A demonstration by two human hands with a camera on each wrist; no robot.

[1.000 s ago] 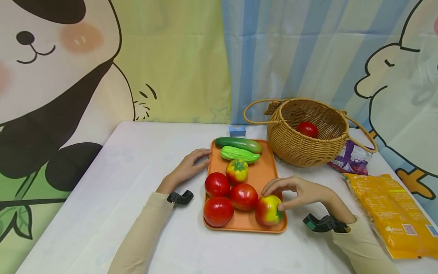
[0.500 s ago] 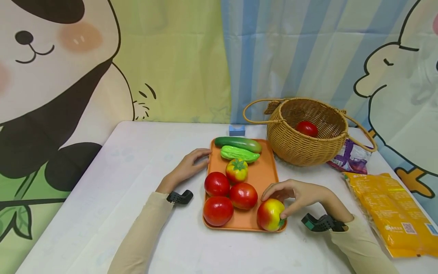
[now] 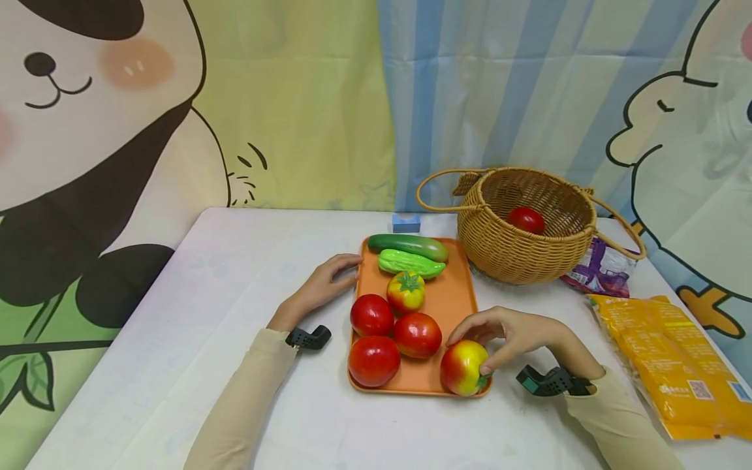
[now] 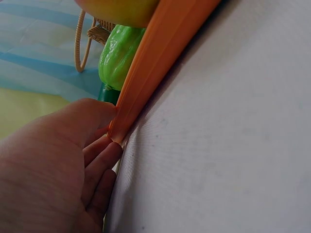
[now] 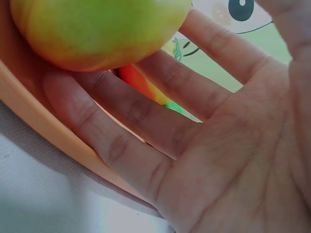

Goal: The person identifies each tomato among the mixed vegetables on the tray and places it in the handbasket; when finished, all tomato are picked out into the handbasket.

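At the near right corner of the orange tray, my right hand holds a red-and-yellow tomato, thumb by its green top and fingers on its far side. The right wrist view shows the fingers stretched along the tomato's side. My left hand rests by the tray's left edge, and in the left wrist view its fingertips touch the tray wall. Red tomatoes, a smaller yellow-red tomato, a light green bitter melon and a cucumber lie in the tray.
Behind the tray to the right stands a wicker basket with a red tomato inside. A purple packet and an orange packet lie at the right. A small blue box sits beyond the tray.
The red-and-yellow tomato has shifted and turned slightly toward the tray's near corner, and my right hand has moved with it. My left hand stays where it was.
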